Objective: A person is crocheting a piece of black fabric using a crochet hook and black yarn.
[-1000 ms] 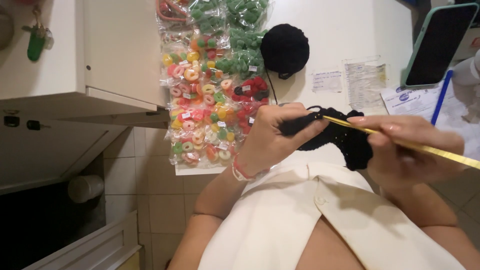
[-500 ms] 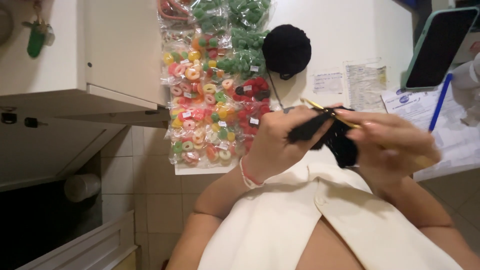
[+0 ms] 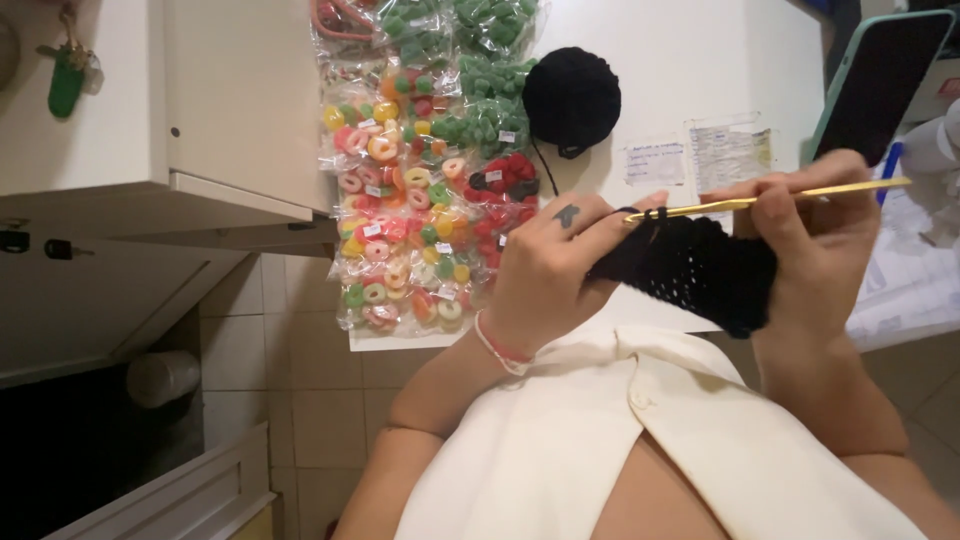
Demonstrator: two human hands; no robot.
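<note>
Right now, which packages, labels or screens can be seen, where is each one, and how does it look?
Candy bags: clear packets of colourful gummy rings, left on the white table.
Price stickers: small white squares on the bags.
Paper slips: white, printed, mid-table.
Phone: dark screen, teal case, far right, tilted.

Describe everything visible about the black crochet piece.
The black crochet piece is a small, dark, open-meshed patch of yarn, held up over the white table edge between both hands. The left hand grips its left side, the right hand its right. A golden crochet hook lies along its top edge. A thin strand runs toward the black yarn ball.
</note>
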